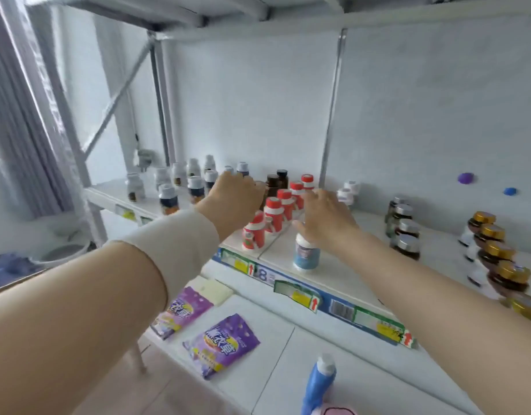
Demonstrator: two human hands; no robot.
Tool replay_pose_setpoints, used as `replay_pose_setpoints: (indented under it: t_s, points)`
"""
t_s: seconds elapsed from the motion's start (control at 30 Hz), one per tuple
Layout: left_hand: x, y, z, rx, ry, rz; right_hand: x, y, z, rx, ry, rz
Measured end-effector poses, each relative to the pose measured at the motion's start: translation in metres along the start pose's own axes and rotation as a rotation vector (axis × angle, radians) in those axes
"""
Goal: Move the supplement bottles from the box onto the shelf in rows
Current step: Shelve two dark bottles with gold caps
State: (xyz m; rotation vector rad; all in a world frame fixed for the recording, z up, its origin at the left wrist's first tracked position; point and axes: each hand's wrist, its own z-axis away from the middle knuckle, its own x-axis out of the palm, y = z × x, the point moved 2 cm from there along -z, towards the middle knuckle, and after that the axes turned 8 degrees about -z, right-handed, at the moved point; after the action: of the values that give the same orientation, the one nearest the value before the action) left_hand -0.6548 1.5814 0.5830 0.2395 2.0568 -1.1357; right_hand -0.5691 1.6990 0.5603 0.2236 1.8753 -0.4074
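A placing step is judged in hand: the blue-labelled bottle (306, 254) is stood near the front edge of the shelf (336, 280), beside the red-capped bottles (276, 211). The right hand (325, 215) is held over it, fingers (315, 196) loosely extended, thumb at the cap, nothing gripped. The grip of the left hand (235, 190), reached toward the brown bottles (274, 182), cannot be told. Next, alignment into a row is called for.
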Motion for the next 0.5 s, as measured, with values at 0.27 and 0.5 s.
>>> replay_pose_setpoints:
  t_s: [0.27, 0.5]
  points:
    - [0.175, -0.187, 0.112, -0.227, -0.272, -0.033, 0.091, -0.245, -0.083, -0.370, -0.052, 0.083]
    - [0.328, -0.302, 0.214, -0.405, -0.535, 0.038, 0.192, -0.422, -0.126, -0.590, -0.191, 0.103]
